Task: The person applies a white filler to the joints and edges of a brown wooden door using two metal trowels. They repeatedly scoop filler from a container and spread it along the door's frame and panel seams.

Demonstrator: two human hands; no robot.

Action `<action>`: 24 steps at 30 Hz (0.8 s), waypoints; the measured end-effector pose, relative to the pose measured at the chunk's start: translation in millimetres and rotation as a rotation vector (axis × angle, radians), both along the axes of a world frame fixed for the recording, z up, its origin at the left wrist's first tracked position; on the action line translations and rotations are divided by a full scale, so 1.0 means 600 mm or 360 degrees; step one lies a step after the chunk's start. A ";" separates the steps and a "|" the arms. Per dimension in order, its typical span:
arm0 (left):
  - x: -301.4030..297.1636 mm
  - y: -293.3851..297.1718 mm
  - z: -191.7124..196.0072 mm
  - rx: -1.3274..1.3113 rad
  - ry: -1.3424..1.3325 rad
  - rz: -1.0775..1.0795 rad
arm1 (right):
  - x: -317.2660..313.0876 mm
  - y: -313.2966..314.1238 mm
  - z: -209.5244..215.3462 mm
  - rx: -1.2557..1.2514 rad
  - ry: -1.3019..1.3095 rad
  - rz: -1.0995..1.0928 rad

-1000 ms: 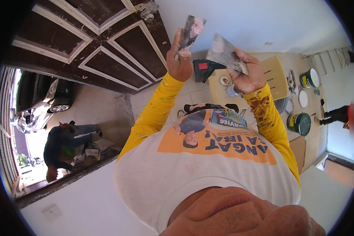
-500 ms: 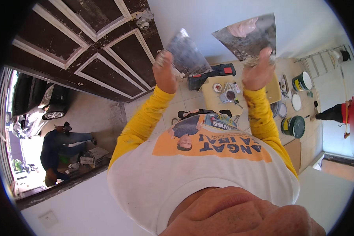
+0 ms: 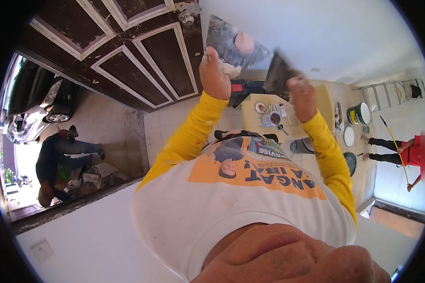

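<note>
My left hand (image 3: 215, 78) is closed round a wide putty knife (image 3: 222, 37), its blade raised toward the white wall. A lump of pink putty (image 3: 244, 42) sits on that blade, and pale paste is smeared near the fingers. My right hand (image 3: 303, 99) grips a second putty knife (image 3: 276, 73), tilted, with a dark, stained blade. The two blades are close to each other in front of me; both handles are hidden in my hands.
A brown panelled door (image 3: 146, 61) stands at left. A yellowish table (image 3: 255, 123) carries a can (image 3: 271, 119) and small items. Buckets (image 3: 359, 114) and a ladder (image 3: 392, 94) are at right. One person (image 3: 56, 160) bends outside; another (image 3: 411, 151) holds a pole.
My left knife has swung up and now shows the pink putty, which was on the right knife before. My right knife has come lower and further left.
</note>
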State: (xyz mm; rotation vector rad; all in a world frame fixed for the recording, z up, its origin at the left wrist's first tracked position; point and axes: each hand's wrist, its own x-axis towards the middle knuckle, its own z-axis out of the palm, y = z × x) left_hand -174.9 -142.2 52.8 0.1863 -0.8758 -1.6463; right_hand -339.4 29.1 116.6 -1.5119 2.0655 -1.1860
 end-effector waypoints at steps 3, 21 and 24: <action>0.001 0.014 0.005 -0.0245 -0.0388 0.0270 | 0.002 -0.017 -0.012 -0.0434 -0.1604 -0.0079; 0.016 0.011 0.023 0.0006 -0.0236 -0.0685 | 0.013 -0.011 0.076 -0.0692 0.0456 0.0731; 0.004 0.025 0.021 0.0759 0.0206 -0.1242 | 0.008 -0.028 0.049 -0.0641 0.0904 0.0898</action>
